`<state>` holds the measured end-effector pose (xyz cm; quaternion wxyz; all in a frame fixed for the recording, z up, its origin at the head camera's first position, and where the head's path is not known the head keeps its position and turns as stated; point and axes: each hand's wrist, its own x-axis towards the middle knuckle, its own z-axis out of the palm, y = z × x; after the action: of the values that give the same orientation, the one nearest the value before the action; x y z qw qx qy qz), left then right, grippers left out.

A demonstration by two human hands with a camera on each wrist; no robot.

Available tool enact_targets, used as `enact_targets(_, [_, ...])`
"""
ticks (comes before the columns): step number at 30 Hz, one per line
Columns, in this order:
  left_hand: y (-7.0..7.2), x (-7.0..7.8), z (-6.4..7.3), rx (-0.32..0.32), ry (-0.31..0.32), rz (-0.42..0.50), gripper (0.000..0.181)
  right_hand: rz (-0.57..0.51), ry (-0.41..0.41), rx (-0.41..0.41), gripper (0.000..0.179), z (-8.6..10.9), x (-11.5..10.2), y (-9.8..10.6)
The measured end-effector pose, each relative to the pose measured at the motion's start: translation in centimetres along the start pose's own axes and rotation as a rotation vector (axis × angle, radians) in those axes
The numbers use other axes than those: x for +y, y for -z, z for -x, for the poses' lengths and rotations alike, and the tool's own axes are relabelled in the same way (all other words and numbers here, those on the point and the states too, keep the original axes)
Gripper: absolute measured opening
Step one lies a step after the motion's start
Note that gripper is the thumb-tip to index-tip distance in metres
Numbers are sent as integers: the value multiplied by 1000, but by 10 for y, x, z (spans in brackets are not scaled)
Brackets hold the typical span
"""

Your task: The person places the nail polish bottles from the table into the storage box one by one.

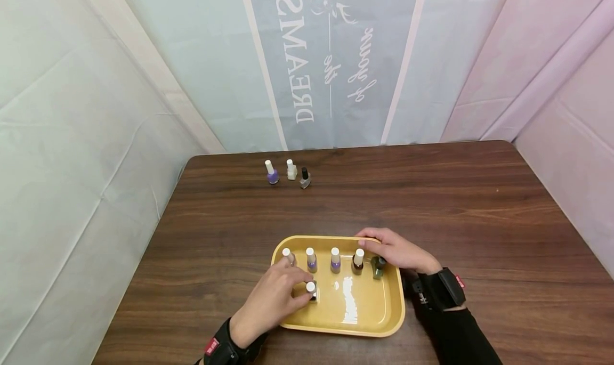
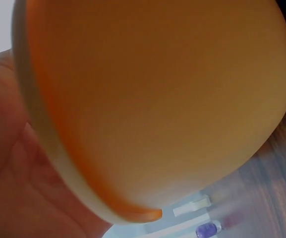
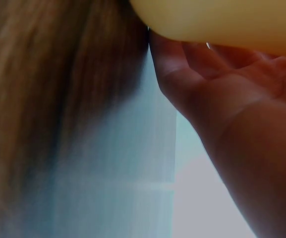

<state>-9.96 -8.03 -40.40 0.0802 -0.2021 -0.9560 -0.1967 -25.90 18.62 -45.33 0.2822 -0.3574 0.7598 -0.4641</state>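
Three bottles sit off by themselves near the far edge of the table: a purple one, a white one and a black-capped one. Closer in is the yellow tray, with five more along its far side. The left-end one is partly behind the left grip, then two purples, a dark one, and a tilted green one right by the right grip.

Left grip's pinching the held bottle in the tray's left half, in front of the row. Right grip's got the rim at the far right corner.

Held bottle's body is mostly covered, so can't tell if it's touching the bottom. Left wrist view is nearly all tray; right wrist is a blur beyond the fingers.

Table's dark wood grain, pale cloth round it, backwards lettering on the back bit.
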Motion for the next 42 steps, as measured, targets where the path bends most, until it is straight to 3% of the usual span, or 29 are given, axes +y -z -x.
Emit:
enact_targets(19, [-5, -1, 1, -65, 22, -1, 15, 11, -12, 2, 29, 0, 2, -1])
enact_targets(42, [-7, -2, 1, -71, 42, 26, 10, 0, 2, -8, 27, 0, 2, 0])
